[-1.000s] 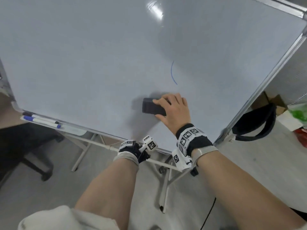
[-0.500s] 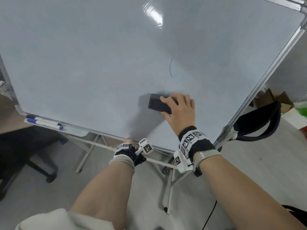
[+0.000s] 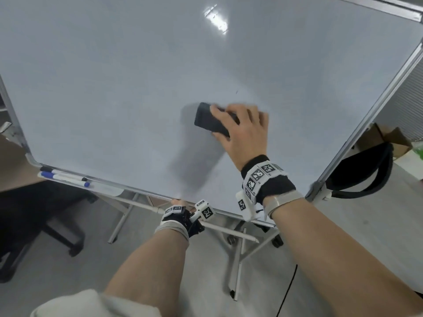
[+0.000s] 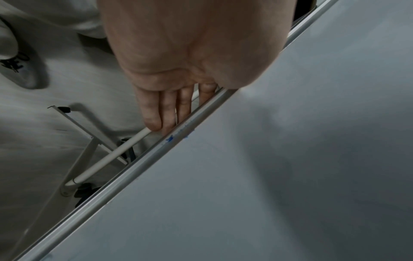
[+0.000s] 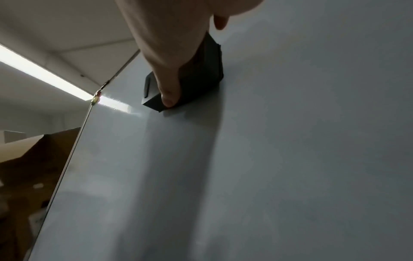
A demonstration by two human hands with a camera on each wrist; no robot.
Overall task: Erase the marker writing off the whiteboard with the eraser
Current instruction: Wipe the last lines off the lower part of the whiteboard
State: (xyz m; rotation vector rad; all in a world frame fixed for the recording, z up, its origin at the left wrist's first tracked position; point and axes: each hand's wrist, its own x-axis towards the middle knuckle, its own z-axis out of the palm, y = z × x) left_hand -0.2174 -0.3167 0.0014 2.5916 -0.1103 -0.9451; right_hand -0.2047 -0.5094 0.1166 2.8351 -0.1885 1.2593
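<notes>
The whiteboard (image 3: 114,88) fills most of the head view, tilted on its stand. My right hand (image 3: 242,131) grips the black eraser (image 3: 210,120) and presses it flat on the board right of centre. In the right wrist view my thumb lies along the side of the eraser (image 5: 201,74). A tiny dark speck of marker (image 3: 237,91) shows just above the eraser. My left hand (image 3: 178,202) holds the board's lower frame (image 4: 134,164). Its fingers (image 4: 156,114) lie straight behind that frame, and the thumb is hidden.
Two blue-capped markers (image 3: 64,178) lie on the tray at the board's lower left. A black chair (image 3: 45,213) stands left of the stand legs (image 3: 238,259). A black bag strap (image 3: 366,170) and a cardboard box (image 3: 389,138) are on the right.
My right hand has slid the eraser up and to the right across the curved blue stroke. That stroke is gone but for a small speck. The left hand stays on the frame.
</notes>
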